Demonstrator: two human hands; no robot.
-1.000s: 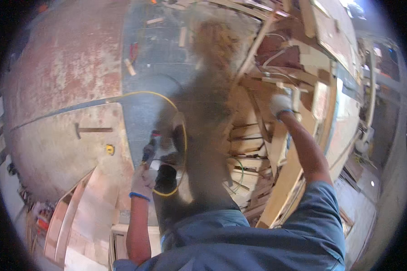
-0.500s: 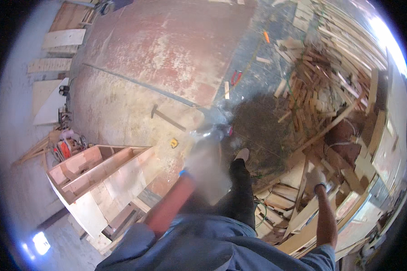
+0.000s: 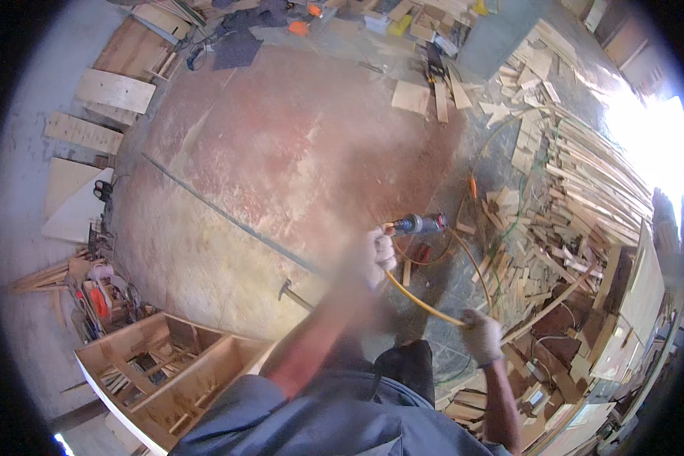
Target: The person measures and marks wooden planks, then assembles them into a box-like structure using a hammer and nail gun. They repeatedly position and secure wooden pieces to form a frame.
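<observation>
Over a red-and-tan floor [image 3: 243,152] across the frame's middle, gripping a yellow hose [image 3: 422,302] right of centre in the closed right hand [image 3: 480,336], and clasping in the curled left hand [image 3: 378,254] a blue-and-black handheld tool [image 3: 418,223] just right of centre

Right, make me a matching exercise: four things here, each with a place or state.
1. White-gloved left hand
2. White-gloved right hand
3. Brown-handled hammer
4. Open rectangular wooden box

A. At lower left, divided into compartments
B. Gripping the yellow flexible hose
C. Lying with its head in view
D. At the blue-black cylindrical tool's near end

Pairs: 1-D, 2-B, 3-C, 4-A
</observation>
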